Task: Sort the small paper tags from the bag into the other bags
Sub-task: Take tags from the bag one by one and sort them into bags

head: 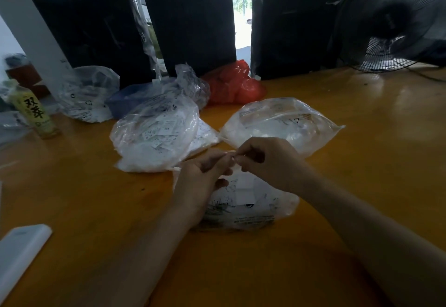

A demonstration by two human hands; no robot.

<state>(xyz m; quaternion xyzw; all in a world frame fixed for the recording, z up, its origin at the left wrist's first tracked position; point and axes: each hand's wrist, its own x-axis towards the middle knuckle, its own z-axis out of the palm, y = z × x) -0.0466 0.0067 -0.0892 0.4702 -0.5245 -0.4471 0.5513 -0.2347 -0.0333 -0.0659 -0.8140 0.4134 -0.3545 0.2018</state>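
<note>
A clear plastic bag with small white paper tags lies on the orange table just under my hands. My left hand and my right hand meet above it, and their fingertips pinch small white paper tags between them. Two fuller clear bags lie beyond: a left bag showing many printed tags and a right bag with white contents. The tags between my fingers are blurred and mostly hidden.
Behind stand another clear bag, a blue container, a red bag, three black padded blocks and a fan at the right. A yellow bottle stands left; a white flat object lies near left.
</note>
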